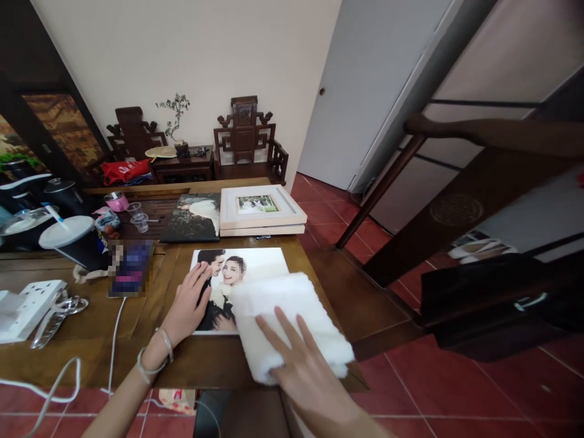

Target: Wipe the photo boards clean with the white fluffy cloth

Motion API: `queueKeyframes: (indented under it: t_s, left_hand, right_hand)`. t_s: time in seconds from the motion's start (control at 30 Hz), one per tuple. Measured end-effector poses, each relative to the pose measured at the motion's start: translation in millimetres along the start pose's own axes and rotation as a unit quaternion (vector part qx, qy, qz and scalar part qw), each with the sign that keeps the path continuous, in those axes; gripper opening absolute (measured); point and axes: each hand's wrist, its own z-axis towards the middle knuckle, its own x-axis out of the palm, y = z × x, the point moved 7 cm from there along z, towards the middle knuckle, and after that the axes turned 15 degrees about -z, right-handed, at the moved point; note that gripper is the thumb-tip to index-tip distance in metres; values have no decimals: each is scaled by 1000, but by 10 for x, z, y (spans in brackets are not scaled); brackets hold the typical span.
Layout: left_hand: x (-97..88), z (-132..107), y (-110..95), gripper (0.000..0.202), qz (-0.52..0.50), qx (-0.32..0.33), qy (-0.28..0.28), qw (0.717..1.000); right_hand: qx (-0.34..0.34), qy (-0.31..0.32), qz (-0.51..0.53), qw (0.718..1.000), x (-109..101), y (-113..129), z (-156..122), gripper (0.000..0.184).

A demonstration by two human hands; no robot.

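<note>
A photo panel (267, 260) showing a couple lies flat on the wooden table (196, 371) in front of me. My left hand (188, 299) rests on its left part, the fingers stretched out and flat. Over the panel's right side and lower right corner lies a folded white towel (278, 295), which hides that part of the picture. With fingers spread, my right hand (298, 359) presses on top of the towel; its thumb is near the towel's lower edge.
Behind the panel are a dark photo print (194, 217) and stacked light wooden frames (263, 210). To the left stand a lidded cup with a straw (73, 243), a phone (131, 267) on a cable and a power strip (34, 310). A wooden chair (433, 194) stands at right.
</note>
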Motion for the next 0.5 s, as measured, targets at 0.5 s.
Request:
queueKeyframes:
  t_s: [0.5]
  left_hand:
    - [-92, 75, -114, 29, 1, 52, -45, 998]
  right_hand:
    - [55, 137, 11, 989, 398, -886, 930, 49]
